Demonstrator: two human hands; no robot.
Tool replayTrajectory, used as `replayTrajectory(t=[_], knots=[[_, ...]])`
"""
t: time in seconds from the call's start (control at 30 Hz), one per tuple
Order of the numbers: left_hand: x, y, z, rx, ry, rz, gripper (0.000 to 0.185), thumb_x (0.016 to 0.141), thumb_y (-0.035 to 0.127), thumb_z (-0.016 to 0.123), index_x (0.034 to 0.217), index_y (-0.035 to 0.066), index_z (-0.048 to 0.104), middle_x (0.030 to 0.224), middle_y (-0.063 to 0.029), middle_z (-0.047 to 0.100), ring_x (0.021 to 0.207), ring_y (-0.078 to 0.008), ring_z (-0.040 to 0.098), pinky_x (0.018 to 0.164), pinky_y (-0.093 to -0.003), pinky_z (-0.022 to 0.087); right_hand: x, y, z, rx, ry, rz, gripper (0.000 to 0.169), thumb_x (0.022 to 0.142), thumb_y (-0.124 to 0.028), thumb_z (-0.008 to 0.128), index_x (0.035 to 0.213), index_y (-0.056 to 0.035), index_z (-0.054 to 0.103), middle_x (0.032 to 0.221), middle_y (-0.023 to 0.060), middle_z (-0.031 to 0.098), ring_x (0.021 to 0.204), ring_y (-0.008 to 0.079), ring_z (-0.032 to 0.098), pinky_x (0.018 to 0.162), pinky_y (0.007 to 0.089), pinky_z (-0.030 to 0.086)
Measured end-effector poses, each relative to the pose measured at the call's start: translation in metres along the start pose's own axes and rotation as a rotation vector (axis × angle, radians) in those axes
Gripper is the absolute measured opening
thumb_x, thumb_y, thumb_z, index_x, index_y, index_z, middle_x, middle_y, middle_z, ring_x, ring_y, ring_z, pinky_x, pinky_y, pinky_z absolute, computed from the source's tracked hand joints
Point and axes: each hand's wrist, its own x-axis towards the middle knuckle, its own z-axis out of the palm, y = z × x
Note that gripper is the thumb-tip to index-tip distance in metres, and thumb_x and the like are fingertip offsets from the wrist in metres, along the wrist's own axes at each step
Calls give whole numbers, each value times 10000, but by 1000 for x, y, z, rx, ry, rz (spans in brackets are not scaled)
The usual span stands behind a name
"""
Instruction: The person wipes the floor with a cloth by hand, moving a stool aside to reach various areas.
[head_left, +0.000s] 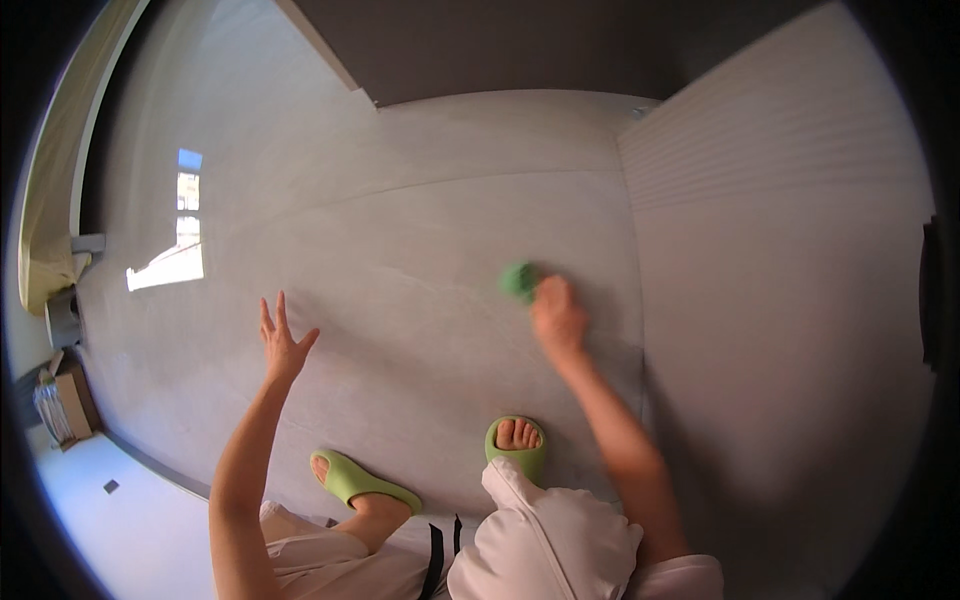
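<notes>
My right hand (559, 311), blurred by motion, is closed on a green object (520, 281), perhaps a cloth or sponge; the blur hides exactly what it is. It is at or just above the grey tiled floor (420, 247), in front of my right foot. Over the floor to the left, my left hand (285, 345) is empty with its fingers spread. My feet wear light green slides, the left one (360, 480) turned outward and the right one (516, 442) pointing ahead.
A pale ribbed panel or wall (780, 247) rises on the right. A dark brown panel (495, 45) stands ahead. At the far left are a yellowish curtain or cover (45, 247) and a cardboard box (73, 405) by a white wall (142, 495). Window light reflects on the floor.
</notes>
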Motion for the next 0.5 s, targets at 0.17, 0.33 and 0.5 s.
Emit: replayTrajectory(t=[0.17, 0.33, 0.5], knots=[[-29, -30, 1, 38, -154, -254, 1075, 785, 300, 865, 1614, 351, 183, 1679, -201, 85, 1518, -481, 123, 1180, -530, 323, 48, 3, -19, -20, 2, 178, 345, 870, -161, 726, 1183, -69, 614, 1158, 99, 581, 954, 280, 654, 697, 394, 569], [-29, -34, 0, 5, -145, -257, 1096, 750, 336, 881, 1607, 370, 200, 1683, -201, 66, 1524, -477, 105, 1180, -525, 323, -25, -147, -8, 244, -184, -249, 265, 859, -129, 687, 1119, -150, 639, 985, 12, 586, 786, 202, 603, 627, 316, 536], [-18, -20, -4, 44, -153, -295, 1101, 725, 386, 886, 1598, 407, 215, 1690, -181, 53, 1533, -455, 107, 1131, -572, 366, -42, -199, -10, 374, -273, -892, 497, 850, -145, 596, 1347, -132, 614, 991, -4, 568, 779, 157, 574, 584, 276, 518]])
